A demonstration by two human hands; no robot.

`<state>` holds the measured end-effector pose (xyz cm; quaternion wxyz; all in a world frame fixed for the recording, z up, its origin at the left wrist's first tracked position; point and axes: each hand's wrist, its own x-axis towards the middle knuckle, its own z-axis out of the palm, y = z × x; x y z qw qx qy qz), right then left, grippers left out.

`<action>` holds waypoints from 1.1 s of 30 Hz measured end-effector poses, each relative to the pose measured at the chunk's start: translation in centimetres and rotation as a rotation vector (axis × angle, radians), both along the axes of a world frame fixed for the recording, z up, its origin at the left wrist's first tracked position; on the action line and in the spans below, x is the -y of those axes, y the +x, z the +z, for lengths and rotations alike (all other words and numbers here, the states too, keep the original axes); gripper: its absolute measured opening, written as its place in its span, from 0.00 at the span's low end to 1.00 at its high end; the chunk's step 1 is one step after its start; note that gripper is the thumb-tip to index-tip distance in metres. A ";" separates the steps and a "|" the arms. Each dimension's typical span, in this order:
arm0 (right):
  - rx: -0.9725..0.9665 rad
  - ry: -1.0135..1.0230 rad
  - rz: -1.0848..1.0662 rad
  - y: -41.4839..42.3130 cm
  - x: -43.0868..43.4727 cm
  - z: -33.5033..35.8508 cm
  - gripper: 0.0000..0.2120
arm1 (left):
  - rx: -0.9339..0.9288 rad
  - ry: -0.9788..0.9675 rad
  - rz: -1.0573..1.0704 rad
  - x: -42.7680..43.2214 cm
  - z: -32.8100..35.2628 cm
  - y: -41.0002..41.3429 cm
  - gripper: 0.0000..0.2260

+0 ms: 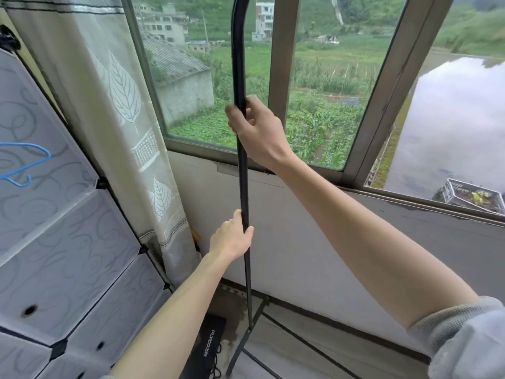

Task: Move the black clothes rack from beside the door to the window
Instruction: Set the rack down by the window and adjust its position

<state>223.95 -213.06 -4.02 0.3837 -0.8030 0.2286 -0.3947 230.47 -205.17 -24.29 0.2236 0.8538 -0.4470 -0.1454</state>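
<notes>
The black clothes rack (242,176) stands upright right in front of the window (328,86), its thin side post running from the top of the view down to a black foot frame on the floor. My right hand (257,129) is wrapped around the post at window-sill height. My left hand (232,236) grips the same post lower down, in front of the white wall under the sill. The rack's top bends away out of view.
A white plastic cube wardrobe (62,228) with a blue hanger (24,165) fills the left side. A leaf-patterned curtain (117,110) hangs between it and the window. A black box (207,348) lies on the floor beside the rack's foot.
</notes>
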 end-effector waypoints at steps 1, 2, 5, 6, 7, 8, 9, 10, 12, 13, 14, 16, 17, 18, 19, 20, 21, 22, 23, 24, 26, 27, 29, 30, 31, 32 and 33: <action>-0.040 -0.012 -0.001 -1.3 0.0 -0.8 0.12 | 0.029 0.007 0.022 -0.3 -0.2 -0.5 0.19; -0.064 -0.019 -0.010 -2.8 0.2 -1.8 0.12 | 0.038 0.003 0.045 -0.9 -0.4 -1.2 0.20; -0.110 -0.027 -0.119 -8.8 0.3 -6.1 0.10 | 0.007 0.012 0.056 -2.9 -2.1 -4.0 0.19; -0.131 -0.016 -0.171 -11.3 0.1 -7.9 0.10 | -0.005 0.048 0.020 -3.6 -2.8 -5.4 0.17; -0.155 0.001 -0.218 -13.8 -0.1 -9.8 0.09 | -0.026 0.081 -0.029 -4.1 -3.6 -6.7 0.16; -0.186 0.016 -0.258 -16.5 -0.6 -11.6 0.09 | -0.048 0.110 -0.080 -4.5 -4.1 -8.2 0.15; -0.222 0.031 -0.294 -18.8 -1.1 -13.5 0.10 | -0.065 0.130 -0.132 -4.7 -4.6 -9.5 0.14; -0.259 0.048 -0.355 -22.6 -2.0 -15.3 0.10 | -0.065 0.149 -0.215 -4.4 -4.8 -12.0 0.14; -0.344 0.088 -0.442 -28.5 -3.9 -18.4 0.10 | -0.058 0.157 -0.345 -3.6 -4.9 -15.9 0.14; -0.394 0.106 -0.483 -31.4 -4.9 -19.7 0.11 | -0.043 0.148 -0.406 -3.1 -4.7 -18.2 0.14; -0.444 0.131 -0.532 -35.3 -6.3 -20.8 0.11 | -0.018 0.137 -0.483 -2.6 -4.5 -21.4 0.14; -0.518 0.163 -0.599 -41.4 -8.6 -22.3 0.12 | 0.022 0.093 -0.607 -1.8 -3.9 -26.9 0.14; -0.542 0.177 -0.652 -45.2 -10.0 -22.8 0.12 | 0.040 0.077 -0.677 -1.6 -3.6 -30.5 0.14; -0.558 0.189 -0.697 -48.3 -11.1 -23.1 0.12 | 0.057 0.060 -0.729 -1.5 -3.3 -33.7 0.14; -0.568 0.198 -0.743 -51.5 -12.3 -23.3 0.12 | 0.065 0.045 -0.773 -1.6 -3.0 -36.9 0.13; -0.563 0.207 -0.785 -54.6 -13.5 -23.2 0.12 | 0.072 0.023 -0.812 -1.7 -2.9 -40.1 0.13; -0.554 0.212 -0.819 -57.4 -14.5 -23.1 0.12 | 0.071 0.013 -0.844 -2.0 -2.9 -43.2 0.13; -0.542 0.223 -0.858 -60.8 -15.7 -23.0 0.12 | 0.064 0.009 -0.878 -2.6 -2.8 -46.8 0.13; -0.527 0.225 -0.900 -63.9 -16.7 -22.6 0.12 | 0.051 0.008 -0.907 -3.2 -2.7 -50.3 0.13; -0.510 0.239 -0.953 -67.4 -18.1 -22.4 0.12 | 0.045 0.008 -0.953 -4.1 -2.6 -54.1 0.13; -0.499 0.271 -1.034 -72.7 -20.5 -21.9 0.12 | 0.003 0.014 -1.023 -5.8 -2.0 -60.2 0.13; -0.470 0.281 -1.086 -75.7 -21.7 -21.4 0.11 | -0.023 0.008 -1.053 -6.6 -1.7 -63.4 0.13; -0.429 0.289 -1.175 -81.2 -23.7 -20.0 0.11 | -0.050 0.001 -1.108 -7.6 -0.8 -69.8 0.13; -0.417 0.290 -1.209 -83.5 -24.2 -19.3 0.11 | -0.061 -0.016 -1.132 -7.8 -0.2 -72.3 0.13; -0.401 0.291 -1.244 -86.1 -25.0 -18.6 0.11 | -0.074 -0.032 -1.165 -8.0 0.3 -75.5 0.13; -0.381 0.290 -1.270 -88.5 -25.6 -18.1 0.11 | -0.081 -0.046 -1.192 -8.2 0.7 -78.4 0.13; -0.365 0.279 -1.292 -90.5 -25.7 -17.6 0.11 | -0.091 -0.062 -1.213 -8.2 1.1 -80.7 0.13</action>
